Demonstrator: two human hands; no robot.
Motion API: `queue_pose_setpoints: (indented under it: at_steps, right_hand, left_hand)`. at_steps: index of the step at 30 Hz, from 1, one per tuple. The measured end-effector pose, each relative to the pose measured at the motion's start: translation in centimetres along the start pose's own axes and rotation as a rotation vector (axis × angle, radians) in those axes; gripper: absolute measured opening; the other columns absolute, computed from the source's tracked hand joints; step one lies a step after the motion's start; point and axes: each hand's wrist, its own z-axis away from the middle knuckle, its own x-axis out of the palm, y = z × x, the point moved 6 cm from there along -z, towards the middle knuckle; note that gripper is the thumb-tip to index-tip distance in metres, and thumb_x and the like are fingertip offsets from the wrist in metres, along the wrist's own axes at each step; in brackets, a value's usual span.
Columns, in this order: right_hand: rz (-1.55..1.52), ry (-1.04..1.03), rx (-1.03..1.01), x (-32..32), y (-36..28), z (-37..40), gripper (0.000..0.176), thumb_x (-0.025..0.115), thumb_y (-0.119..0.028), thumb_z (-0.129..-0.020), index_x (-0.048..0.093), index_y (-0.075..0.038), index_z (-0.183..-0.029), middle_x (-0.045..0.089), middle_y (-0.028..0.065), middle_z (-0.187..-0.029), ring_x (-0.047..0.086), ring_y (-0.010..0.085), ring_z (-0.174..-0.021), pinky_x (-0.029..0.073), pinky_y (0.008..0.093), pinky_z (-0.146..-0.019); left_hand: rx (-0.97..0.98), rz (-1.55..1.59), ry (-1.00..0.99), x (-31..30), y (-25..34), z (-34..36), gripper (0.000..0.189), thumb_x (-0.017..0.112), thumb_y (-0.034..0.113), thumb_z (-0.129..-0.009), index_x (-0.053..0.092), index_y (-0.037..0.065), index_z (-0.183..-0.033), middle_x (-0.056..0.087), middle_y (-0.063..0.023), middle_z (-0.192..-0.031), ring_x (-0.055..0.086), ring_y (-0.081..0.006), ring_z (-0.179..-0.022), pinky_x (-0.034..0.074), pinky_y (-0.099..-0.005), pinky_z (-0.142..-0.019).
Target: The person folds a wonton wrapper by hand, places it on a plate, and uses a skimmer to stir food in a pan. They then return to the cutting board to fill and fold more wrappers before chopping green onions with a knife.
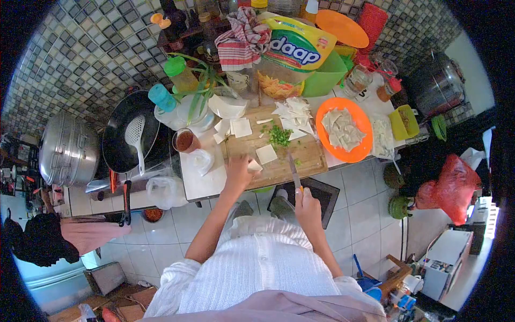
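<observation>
My right hand (pixel 307 204) is wrapped round the handle of a knife (pixel 293 169), its blade pointing away over the wooden cutting board (pixel 241 153). At the board's left front, my left hand (pixel 240 173) holds a small pale wrapper piece (pixel 255 166) at its fingertips. A square wrapper (pixel 266 154) lies flat between my hands. Behind it sits chopped green herb (pixel 279 136), beside a pile of white wrapper pieces (pixel 294 112). More squares (pixel 241 127) lie at the board's back left. Folded pale pieces (pixel 343 129) rest on an orange plate (pixel 367 140) to the right.
Left of the board stand a cup of brown paste (pixel 185 140), a plastic bag (pixel 200 161) and a black pan (pixel 115 134) with a slotted spatula (pixel 133 134). Behind are a green-capped bottle (pixel 181 75) and a snack bag (pixel 292 51). Another person's pink sleeve (pixel 91 232) shows far left.
</observation>
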Motion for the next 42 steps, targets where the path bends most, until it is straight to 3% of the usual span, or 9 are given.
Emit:
queue_pose_setpoints:
  at_steps: [6,10,13,15,19,27,31,33,42]
  right_hand:
    - [-0.062,0.024,0.020,-0.1,0.4,-0.8,0.030,0.040,-0.030,-0.087,0.046,-0.002,-0.079,0.053,0.0248,-0.058,0.053,0.0431,-0.056,0.041,0.0509,-0.050]
    - [-0.104,0.027,-0.017,-0.1,0.1,-1.2,0.030,0.041,-0.030,-0.087,0.046,-0.002,-0.078,0.053,0.0250,-0.058,0.053,0.0431,-0.056,0.040,0.0508,-0.050]
    - [-0.058,-0.022,-0.013,0.1,0.2,-1.8,0.030,0.040,-0.029,-0.087,0.046,-0.001,-0.079,0.053,0.0250,-0.058,0.053,0.0426,-0.057,0.040,0.0503,-0.050]
    - [-0.081,-0.003,-0.033,-0.1,0.0,-2.1,0.029,0.041,-0.028,-0.087,0.047,-0.001,-0.080,0.053,0.0247,-0.058,0.053,0.0420,-0.056,0.041,0.0501,-0.050]
    - [-0.079,-0.003,-0.060,-0.7,-0.3,-2.9,0.029,0.041,-0.027,-0.087,0.048,-0.001,-0.080,0.053,0.0245,-0.058,0.054,0.0416,-0.056,0.041,0.0499,-0.049]
    - [-0.037,-0.065,-0.064,-0.5,-0.1,-4.3,0.032,0.040,-0.030,-0.087,0.049,0.000,-0.081,0.053,0.0252,-0.060,0.054,0.0419,-0.057,0.042,0.0500,-0.051]
    - [-0.058,-0.065,-0.111,-0.6,-0.7,-4.6,0.035,0.039,-0.032,-0.087,0.049,0.000,-0.079,0.053,0.0258,-0.061,0.054,0.0421,-0.058,0.043,0.0498,-0.051]
    - [-0.043,-0.079,-0.099,-0.6,-0.7,-4.7,0.035,0.038,-0.032,-0.087,0.049,0.000,-0.078,0.053,0.0263,-0.061,0.054,0.0422,-0.058,0.043,0.0499,-0.051]
    - [-0.065,-0.056,-0.075,-0.5,0.2,-4.4,0.033,0.039,-0.031,-0.087,0.050,0.000,-0.083,0.054,0.0256,-0.061,0.054,0.0418,-0.058,0.043,0.0502,-0.052]
  left_hand:
    - [0.133,0.342,0.098,-2.2,3.2,-0.7,0.024,0.062,0.014,-0.070,0.059,0.005,-0.092,0.053,-0.0129,-0.095,0.053,-0.0267,-0.084,0.042,-0.0370,-0.072]
    - [0.158,0.252,0.137,-2.2,4.4,-2.0,0.027,0.061,0.012,-0.071,0.057,0.005,-0.097,0.053,-0.0128,-0.096,0.053,-0.0279,-0.085,0.042,-0.0383,-0.073]
    - [0.334,0.064,0.376,-2.0,4.7,-2.4,0.032,0.062,0.014,-0.071,0.055,0.006,-0.101,0.053,-0.0134,-0.096,0.054,-0.0283,-0.083,0.043,-0.0377,-0.072]
    - [0.126,-0.001,0.199,-1.0,3.5,-3.1,0.031,0.061,0.015,-0.072,0.053,0.006,-0.101,0.052,-0.0142,-0.098,0.054,-0.0300,-0.083,0.043,-0.0381,-0.071]
    - [0.074,0.032,0.009,-0.7,2.3,-3.5,0.025,0.059,0.015,-0.074,0.053,0.005,-0.096,0.054,-0.0151,-0.094,0.054,-0.0323,-0.084,0.043,-0.0400,-0.071]
    - [0.131,0.159,0.609,-11.4,1.6,-5.1,0.015,0.053,0.010,-0.078,0.056,0.003,-0.091,0.056,-0.0156,-0.088,0.054,-0.0330,-0.081,0.043,-0.0406,-0.069]
    - [0.194,0.066,0.529,-14.6,1.5,-8.2,0.015,0.054,0.009,-0.076,0.057,0.004,-0.090,0.057,-0.0127,-0.088,0.054,-0.0314,-0.082,0.044,-0.0383,-0.069]
    - [0.457,-0.035,0.348,-14.0,2.1,-9.9,0.016,0.055,0.013,-0.075,0.058,0.005,-0.089,0.058,-0.0102,-0.088,0.055,-0.0301,-0.082,0.045,-0.0362,-0.070]
    - [0.459,-0.228,0.244,-13.4,2.2,-12.1,0.020,0.055,0.021,-0.075,0.062,0.010,-0.090,0.061,-0.0094,-0.090,0.056,-0.0291,-0.083,0.046,-0.0378,-0.072]
